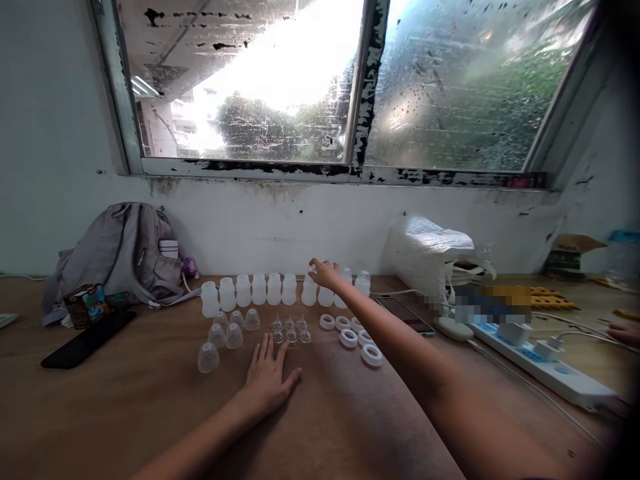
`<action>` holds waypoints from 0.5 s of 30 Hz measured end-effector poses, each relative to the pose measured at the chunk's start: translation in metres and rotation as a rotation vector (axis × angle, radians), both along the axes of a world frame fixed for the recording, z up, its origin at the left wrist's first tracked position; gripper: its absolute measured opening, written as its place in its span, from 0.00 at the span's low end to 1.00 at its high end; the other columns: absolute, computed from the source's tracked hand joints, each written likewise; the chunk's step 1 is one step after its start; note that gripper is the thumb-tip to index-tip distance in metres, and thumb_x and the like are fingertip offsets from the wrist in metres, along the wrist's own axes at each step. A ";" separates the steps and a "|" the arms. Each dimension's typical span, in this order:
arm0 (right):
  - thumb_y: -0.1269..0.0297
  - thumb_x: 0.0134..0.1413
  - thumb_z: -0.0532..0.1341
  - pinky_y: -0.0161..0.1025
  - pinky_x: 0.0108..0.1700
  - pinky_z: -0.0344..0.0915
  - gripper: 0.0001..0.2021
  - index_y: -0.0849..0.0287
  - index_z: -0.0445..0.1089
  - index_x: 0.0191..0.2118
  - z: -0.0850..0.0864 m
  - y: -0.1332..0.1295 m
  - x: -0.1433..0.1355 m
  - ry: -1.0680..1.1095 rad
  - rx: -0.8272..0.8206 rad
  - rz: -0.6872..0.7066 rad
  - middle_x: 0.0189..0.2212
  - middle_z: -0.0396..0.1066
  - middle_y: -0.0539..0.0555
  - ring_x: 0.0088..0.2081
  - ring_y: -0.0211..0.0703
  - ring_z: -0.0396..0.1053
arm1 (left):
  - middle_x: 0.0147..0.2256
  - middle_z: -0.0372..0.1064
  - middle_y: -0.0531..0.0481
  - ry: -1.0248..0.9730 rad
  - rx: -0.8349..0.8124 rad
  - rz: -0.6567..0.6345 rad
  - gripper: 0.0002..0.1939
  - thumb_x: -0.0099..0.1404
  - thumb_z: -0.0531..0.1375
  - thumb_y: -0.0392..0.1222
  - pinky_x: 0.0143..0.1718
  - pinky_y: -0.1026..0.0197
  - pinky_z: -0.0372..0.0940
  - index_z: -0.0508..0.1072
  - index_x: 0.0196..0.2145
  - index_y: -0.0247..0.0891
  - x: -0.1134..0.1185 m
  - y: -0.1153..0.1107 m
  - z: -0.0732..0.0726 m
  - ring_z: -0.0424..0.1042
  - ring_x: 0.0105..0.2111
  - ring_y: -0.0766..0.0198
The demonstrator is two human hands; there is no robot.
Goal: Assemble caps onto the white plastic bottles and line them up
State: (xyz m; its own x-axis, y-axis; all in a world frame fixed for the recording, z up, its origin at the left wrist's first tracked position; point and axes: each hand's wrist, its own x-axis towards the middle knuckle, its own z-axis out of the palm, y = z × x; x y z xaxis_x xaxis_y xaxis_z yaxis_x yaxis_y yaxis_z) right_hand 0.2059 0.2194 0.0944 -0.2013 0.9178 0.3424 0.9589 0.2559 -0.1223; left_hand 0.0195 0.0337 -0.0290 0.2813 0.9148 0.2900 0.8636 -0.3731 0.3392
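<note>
My right hand (325, 274) reaches to the back row, its fingers closed around the top of a baby bottle (309, 293). My left hand (269, 375) lies flat with fingers spread on the table, its fingertips just below a cluster of clear bottle nipples (289, 328). Left of the grasped bottle stand several frosted bottle bodies (259, 290) in a line. To its right are bottles with clear tops (363, 283), partly hidden by my right arm. Clear domed caps (234, 335) sit left of the nipples. White collar rings (371, 355) lie to the right, some behind my forearm.
A grey backpack (127, 250), a small box (86, 305) and a black phone (87, 340) are at the left. At the right are a white bag (430, 253), a dark tablet or phone (405, 316) and a power strip (555, 373) with cables. Another person's hand (625, 333) shows far right.
</note>
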 end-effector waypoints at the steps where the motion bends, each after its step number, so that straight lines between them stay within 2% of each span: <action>1: 0.63 0.52 0.53 0.54 0.47 0.45 0.13 0.55 0.60 0.44 0.001 -0.001 0.000 0.007 0.006 0.002 0.36 0.69 0.58 0.47 0.53 0.58 | 0.58 0.45 0.37 0.006 0.001 0.005 0.32 0.59 0.46 0.58 0.52 0.41 0.45 0.53 0.56 0.39 0.000 0.003 0.001 0.40 0.58 0.46; 4: 0.61 0.51 0.54 0.55 0.49 0.43 0.16 0.55 0.58 0.47 0.003 -0.011 -0.002 0.037 0.058 0.001 0.41 0.67 0.59 0.49 0.54 0.56 | 0.58 0.46 0.38 0.029 0.014 0.031 0.31 0.59 0.46 0.58 0.53 0.42 0.43 0.53 0.56 0.40 0.000 0.010 0.004 0.40 0.58 0.47; 6: 0.61 0.53 0.51 0.53 0.50 0.42 0.18 0.57 0.55 0.50 -0.002 -0.029 -0.002 0.063 0.117 -0.004 0.46 0.64 0.60 0.51 0.53 0.54 | 0.57 0.46 0.38 0.044 0.024 0.051 0.30 0.60 0.46 0.56 0.53 0.43 0.43 0.54 0.56 0.39 -0.001 0.015 0.006 0.41 0.58 0.47; 8: 0.62 0.56 0.47 0.49 0.53 0.40 0.17 0.58 0.55 0.51 -0.014 -0.056 0.002 0.075 0.178 0.011 0.48 0.62 0.59 0.51 0.49 0.53 | 0.57 0.48 0.38 0.053 0.025 0.059 0.29 0.61 0.45 0.55 0.53 0.44 0.44 0.54 0.55 0.36 -0.003 0.017 0.006 0.43 0.57 0.48; 11: 0.65 0.53 0.50 0.47 0.53 0.40 0.11 0.56 0.63 0.42 -0.039 -0.098 0.020 0.024 0.278 0.110 0.43 0.66 0.56 0.49 0.47 0.56 | 0.55 0.52 0.37 0.056 0.033 0.051 0.29 0.62 0.45 0.54 0.53 0.46 0.46 0.54 0.55 0.33 -0.005 0.017 0.006 0.47 0.56 0.49; 12: 0.64 0.52 0.52 0.47 0.52 0.43 0.09 0.56 0.64 0.39 -0.047 -0.110 0.028 0.017 0.269 0.083 0.40 0.67 0.56 0.47 0.48 0.58 | 0.54 0.54 0.37 0.055 0.044 0.049 0.28 0.62 0.45 0.53 0.53 0.46 0.47 0.55 0.55 0.33 -0.005 0.017 0.006 0.49 0.56 0.49; 15: 0.60 0.51 0.53 0.43 0.41 0.54 0.10 0.58 0.65 0.36 -0.061 -0.131 0.058 0.052 0.121 -0.157 0.35 0.69 0.57 0.41 0.49 0.63 | 0.52 0.57 0.38 0.052 0.094 0.032 0.26 0.62 0.46 0.51 0.52 0.47 0.48 0.57 0.53 0.33 -0.006 0.014 0.007 0.52 0.54 0.50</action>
State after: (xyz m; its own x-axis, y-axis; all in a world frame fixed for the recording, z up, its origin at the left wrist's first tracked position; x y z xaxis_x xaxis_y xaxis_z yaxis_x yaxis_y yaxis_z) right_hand 0.2642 0.0887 0.0339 -0.0380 0.8883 0.4578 0.9814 0.1193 -0.1501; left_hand 0.0130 0.0473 -0.0224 0.2693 0.8931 0.3604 0.8910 -0.3731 0.2587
